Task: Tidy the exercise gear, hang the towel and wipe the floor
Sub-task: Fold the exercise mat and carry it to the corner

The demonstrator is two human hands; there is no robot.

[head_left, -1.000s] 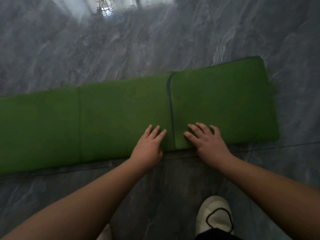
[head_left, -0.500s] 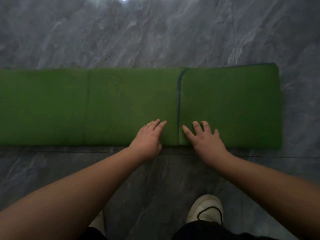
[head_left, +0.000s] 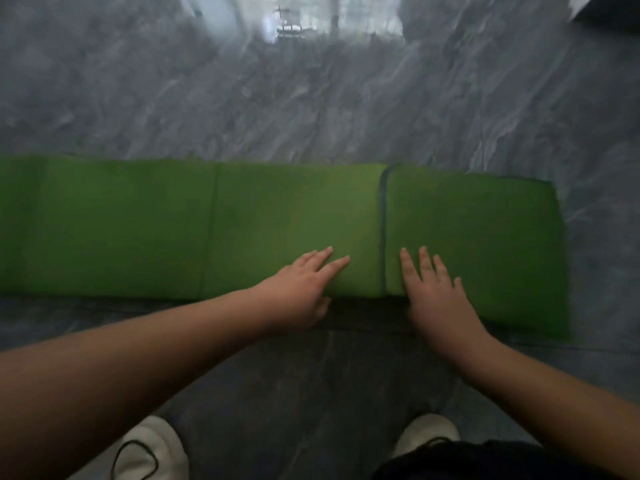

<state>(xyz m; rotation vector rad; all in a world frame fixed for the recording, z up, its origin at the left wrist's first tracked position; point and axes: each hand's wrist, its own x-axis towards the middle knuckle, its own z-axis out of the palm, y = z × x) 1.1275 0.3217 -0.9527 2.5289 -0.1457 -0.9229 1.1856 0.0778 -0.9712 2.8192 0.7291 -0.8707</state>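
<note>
A long green exercise mat [head_left: 145, 226] lies flat across the grey marble floor, reaching past the left edge of the view. Its right end is folded over, and the folded flap [head_left: 485, 237] ends at a dark edge line near the middle. My left hand [head_left: 301, 289] rests palm down on the mat's near edge, just left of that line, fingers spread. My right hand [head_left: 433, 292] lies flat on the folded flap, just right of the line, fingers apart. Neither hand grips anything.
The glossy grey marble floor [head_left: 311, 98] reflects a bright window at the top. My two white shoes [head_left: 149, 452] [head_left: 427, 433] stand on the floor in front of the mat. A dark object [head_left: 609, 8] sits at the top right corner.
The view tilted up and shifted, so the mat sits higher and level in the frame. Both hands spread slightly apart along the mat's near edge; my left shoe came into view.
</note>
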